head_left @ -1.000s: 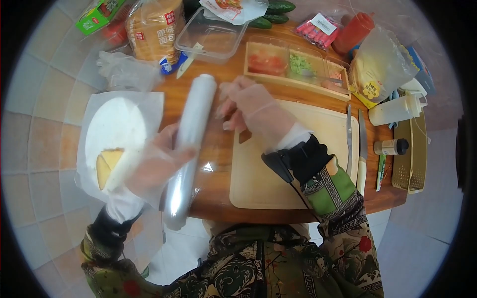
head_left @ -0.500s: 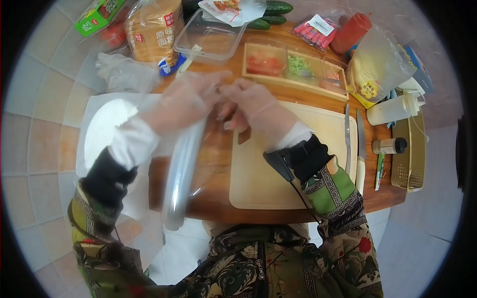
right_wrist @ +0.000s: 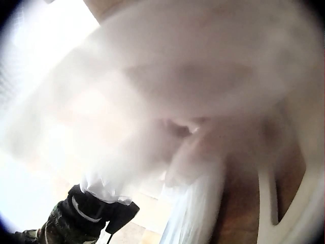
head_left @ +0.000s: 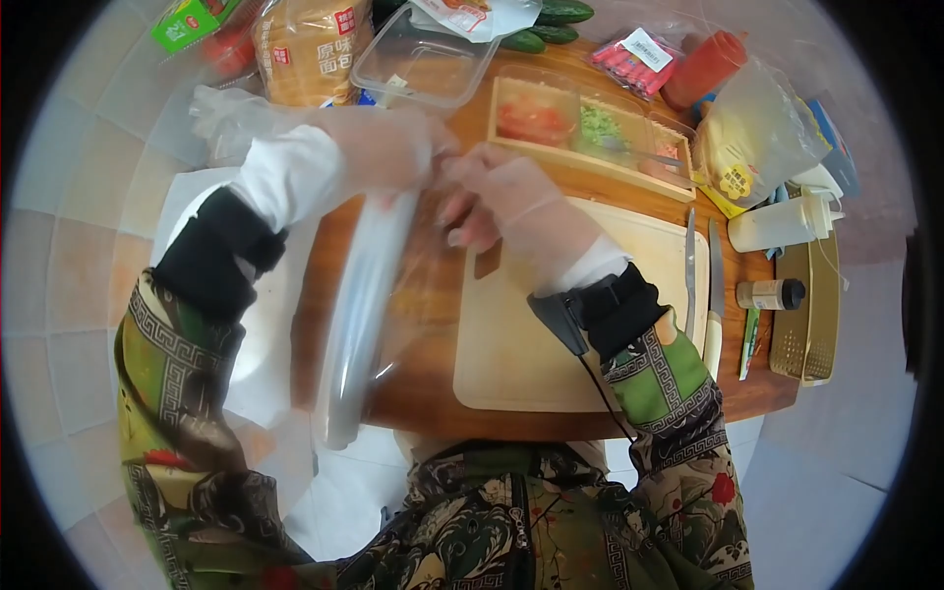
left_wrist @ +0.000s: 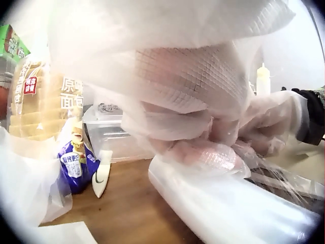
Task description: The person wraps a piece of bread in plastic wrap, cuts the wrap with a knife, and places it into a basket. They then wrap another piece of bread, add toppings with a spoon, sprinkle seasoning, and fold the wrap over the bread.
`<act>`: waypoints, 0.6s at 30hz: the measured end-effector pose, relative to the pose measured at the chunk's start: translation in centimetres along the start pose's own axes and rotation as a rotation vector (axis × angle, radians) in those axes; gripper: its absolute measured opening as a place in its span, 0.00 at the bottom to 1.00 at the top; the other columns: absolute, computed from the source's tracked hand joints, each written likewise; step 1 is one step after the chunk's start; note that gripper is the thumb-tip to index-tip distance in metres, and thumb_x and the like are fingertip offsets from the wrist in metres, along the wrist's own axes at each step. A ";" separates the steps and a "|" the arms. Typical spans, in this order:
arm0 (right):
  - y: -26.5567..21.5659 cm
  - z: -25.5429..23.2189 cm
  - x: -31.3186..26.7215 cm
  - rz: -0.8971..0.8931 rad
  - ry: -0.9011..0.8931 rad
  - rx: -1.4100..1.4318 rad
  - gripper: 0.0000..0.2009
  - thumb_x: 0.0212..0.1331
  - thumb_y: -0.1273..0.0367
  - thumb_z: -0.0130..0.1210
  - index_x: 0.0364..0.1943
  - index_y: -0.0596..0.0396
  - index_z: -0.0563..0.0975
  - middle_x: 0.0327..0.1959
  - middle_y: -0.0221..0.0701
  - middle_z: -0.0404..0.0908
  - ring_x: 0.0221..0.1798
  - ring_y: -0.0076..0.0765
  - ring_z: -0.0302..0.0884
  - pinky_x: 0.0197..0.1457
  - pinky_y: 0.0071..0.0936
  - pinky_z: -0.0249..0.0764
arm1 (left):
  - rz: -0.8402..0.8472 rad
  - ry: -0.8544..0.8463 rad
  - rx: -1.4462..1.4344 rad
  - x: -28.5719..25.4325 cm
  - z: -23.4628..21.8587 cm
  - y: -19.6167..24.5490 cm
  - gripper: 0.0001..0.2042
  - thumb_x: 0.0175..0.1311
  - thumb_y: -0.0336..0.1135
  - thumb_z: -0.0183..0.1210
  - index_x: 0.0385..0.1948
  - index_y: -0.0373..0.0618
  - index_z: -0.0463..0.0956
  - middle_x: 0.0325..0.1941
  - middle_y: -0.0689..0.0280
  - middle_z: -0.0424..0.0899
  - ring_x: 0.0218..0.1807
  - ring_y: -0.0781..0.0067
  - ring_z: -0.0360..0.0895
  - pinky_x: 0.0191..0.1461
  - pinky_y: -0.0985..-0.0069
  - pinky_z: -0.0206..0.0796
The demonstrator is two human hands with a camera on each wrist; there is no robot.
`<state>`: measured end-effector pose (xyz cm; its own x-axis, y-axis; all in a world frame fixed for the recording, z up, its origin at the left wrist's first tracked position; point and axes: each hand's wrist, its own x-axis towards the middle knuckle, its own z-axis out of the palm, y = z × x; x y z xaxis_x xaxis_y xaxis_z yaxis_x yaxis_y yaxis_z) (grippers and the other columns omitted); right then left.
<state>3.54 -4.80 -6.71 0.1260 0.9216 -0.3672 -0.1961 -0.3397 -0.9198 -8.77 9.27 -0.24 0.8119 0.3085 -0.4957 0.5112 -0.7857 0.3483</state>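
Both hands wear thin clear plastic gloves. A roll of cling film [head_left: 359,315] lies lengthwise on the wooden table, its near end past the front edge. My left hand [head_left: 379,147] is at the roll's far end, fingers curled down, pinching the film [left_wrist: 284,183] close to my right fingers. My right hand [head_left: 516,202], over the cutting board's [head_left: 560,334] far left corner, pinches the film's loose edge. From there a clear sheet runs back to the roll. White paper [head_left: 295,256] lies partly hidden under my left arm. The right wrist view is mostly blurred by the glove.
Bagged bread [head_left: 310,54], a clear container [head_left: 423,74] and cucumbers [head_left: 565,12] stand along the back. A wooden tray [head_left: 644,185] holds chopped food behind the board. Two knives [head_left: 690,265] lie at right, beside a squeeze bottle [head_left: 777,224], a shaker [head_left: 772,294] and a basket [head_left: 806,339].
My left hand has moved from the middle of the roll up to its far end, meeting the right fingers. The left arm now covers the tortilla and cheese. My right hand has barely moved.
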 end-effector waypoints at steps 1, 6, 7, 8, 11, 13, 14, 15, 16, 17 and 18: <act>0.1 0.1 -0.1 -0.015 0.004 0.010 0.16 0.69 0.55 0.56 0.45 0.54 0.77 0.29 0.31 0.83 0.20 0.24 0.79 0.22 0.16 0.69 | -0.070 -0.066 -0.061 -0.1 -0.3 0.7 0.22 0.65 0.34 0.53 0.62 0.45 0.74 0.34 0.62 0.86 0.25 0.70 0.83 0.35 0.73 0.76; 0.0 0.3 0.0 0.000 0.023 0.014 0.15 0.69 0.57 0.56 0.39 0.56 0.74 0.28 0.34 0.82 0.20 0.29 0.80 0.22 0.25 0.72 | -0.154 -0.081 -0.002 -0.6 -1.1 2.1 0.10 0.58 0.29 0.57 0.41 0.50 0.81 0.36 0.63 0.88 0.31 0.67 0.87 0.38 0.67 0.77; 0.0 0.4 -0.1 -0.007 0.022 0.015 0.15 0.69 0.57 0.56 0.39 0.56 0.74 0.28 0.34 0.82 0.20 0.28 0.80 0.22 0.24 0.72 | -0.141 -0.063 0.004 -0.8 -1.2 2.2 0.09 0.59 0.30 0.57 0.40 0.50 0.81 0.36 0.63 0.87 0.30 0.67 0.87 0.38 0.68 0.77; -0.1 0.4 -0.2 -0.005 0.020 0.013 0.15 0.69 0.57 0.56 0.39 0.56 0.74 0.28 0.34 0.82 0.20 0.28 0.80 0.22 0.24 0.72 | -0.142 -0.063 0.000 -0.7 -1.0 2.0 0.09 0.59 0.30 0.57 0.40 0.50 0.81 0.36 0.63 0.87 0.30 0.67 0.87 0.38 0.68 0.77; -0.1 0.6 -0.7 -0.024 0.045 0.005 0.16 0.69 0.56 0.55 0.39 0.56 0.74 0.27 0.33 0.81 0.20 0.28 0.79 0.23 0.24 0.71 | -0.117 -0.047 0.025 -0.6 -0.7 1.7 0.11 0.61 0.35 0.59 0.44 0.53 0.82 0.37 0.64 0.87 0.28 0.68 0.86 0.37 0.69 0.77; -0.1 0.5 -1.0 -0.054 0.027 0.017 0.18 0.68 0.53 0.55 0.40 0.55 0.74 0.28 0.31 0.81 0.22 0.27 0.79 0.27 0.24 0.70 | -0.210 -0.016 -0.038 -1.4 -1.0 2.4 0.14 0.62 0.41 0.61 0.49 0.54 0.82 0.41 0.65 0.87 0.28 0.67 0.86 0.38 0.71 0.78; 0.0 0.5 -1.3 -0.052 0.027 0.017 0.18 0.68 0.53 0.55 0.40 0.55 0.74 0.28 0.31 0.81 0.22 0.27 0.79 0.27 0.24 0.70 | -0.211 -0.017 -0.040 -1.4 -0.9 2.3 0.14 0.62 0.41 0.61 0.49 0.54 0.82 0.41 0.65 0.87 0.28 0.67 0.86 0.38 0.71 0.78; 0.0 0.4 -1.6 -0.056 0.019 0.013 0.20 0.68 0.50 0.54 0.42 0.54 0.75 0.31 0.30 0.81 0.26 0.25 0.79 0.30 0.22 0.71 | -0.212 -0.011 -0.059 -1.4 -0.8 2.0 0.15 0.62 0.42 0.61 0.49 0.54 0.82 0.41 0.65 0.87 0.28 0.67 0.86 0.38 0.72 0.78; 0.0 0.6 -1.9 -0.061 0.010 0.008 0.23 0.68 0.46 0.53 0.44 0.53 0.77 0.34 0.28 0.81 0.29 0.22 0.78 0.33 0.20 0.71 | -0.213 -0.004 -0.077 -1.4 -0.7 1.7 0.16 0.62 0.43 0.62 0.50 0.54 0.82 0.41 0.65 0.87 0.27 0.67 0.86 0.37 0.72 0.78; -0.1 0.9 -2.2 -0.059 0.008 0.009 0.23 0.68 0.46 0.53 0.44 0.53 0.77 0.34 0.28 0.81 0.29 0.22 0.78 0.33 0.20 0.71 | -0.215 -0.005 -0.079 -1.2 -0.6 1.2 0.16 0.62 0.43 0.62 0.50 0.54 0.82 0.41 0.65 0.87 0.27 0.67 0.86 0.37 0.72 0.78; -0.3 1.3 -2.6 -0.025 0.056 0.014 0.23 0.67 0.46 0.54 0.46 0.53 0.77 0.36 0.29 0.81 0.29 0.22 0.78 0.34 0.21 0.71 | -0.207 0.015 -0.086 -1.0 -0.5 0.9 0.20 0.59 0.45 0.65 0.53 0.53 0.80 0.39 0.64 0.87 0.26 0.67 0.85 0.36 0.72 0.78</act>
<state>1.96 -6.81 -5.35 0.1849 0.9178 -0.3515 -0.2054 -0.3136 -0.9271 -8.94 8.50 0.97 0.6910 0.4669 -0.5518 0.6890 -0.6563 0.3075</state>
